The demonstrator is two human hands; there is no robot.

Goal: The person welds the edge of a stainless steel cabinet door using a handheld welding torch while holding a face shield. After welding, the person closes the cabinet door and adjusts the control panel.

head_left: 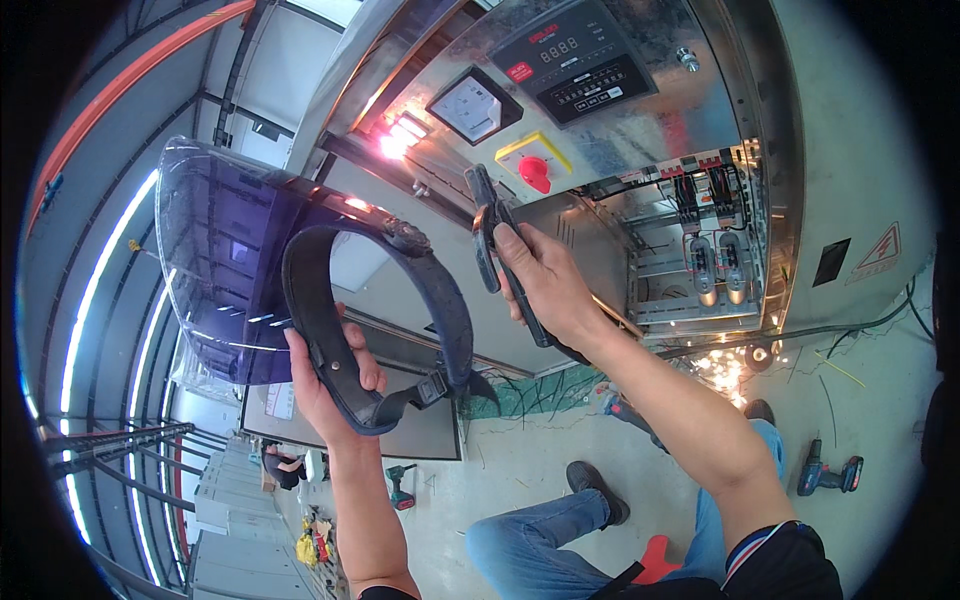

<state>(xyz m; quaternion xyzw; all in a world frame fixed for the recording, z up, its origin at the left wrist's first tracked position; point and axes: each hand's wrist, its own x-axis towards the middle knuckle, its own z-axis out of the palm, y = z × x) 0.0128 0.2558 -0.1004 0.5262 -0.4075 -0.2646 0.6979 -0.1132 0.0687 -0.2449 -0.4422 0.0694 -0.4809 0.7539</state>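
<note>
My left hand (325,395) is closed around the headband of a face shield (228,265) with a purple-tinted visor, held up at the left. The band's strap and buckle hang beside my fingers. My right hand (555,280) grips a black clamp-like welding electrode holder (484,215), its jaws pointing up toward the cabinet. Behind it stands a metal electrical cabinet (690,130) with a red rotary switch (535,172), a dial meter (474,105) and a dark control panel (570,65). Its lower opening shows wiring and cylindrical parts.
Bright sparks (727,370) scatter on the floor by the cabinet's base, near my shoe. Cordless drills lie on the floor, one at the right (828,470), a green one (400,487) left of my legs. Cables (840,325) run along the cabinet. Another person (284,467) is farther back.
</note>
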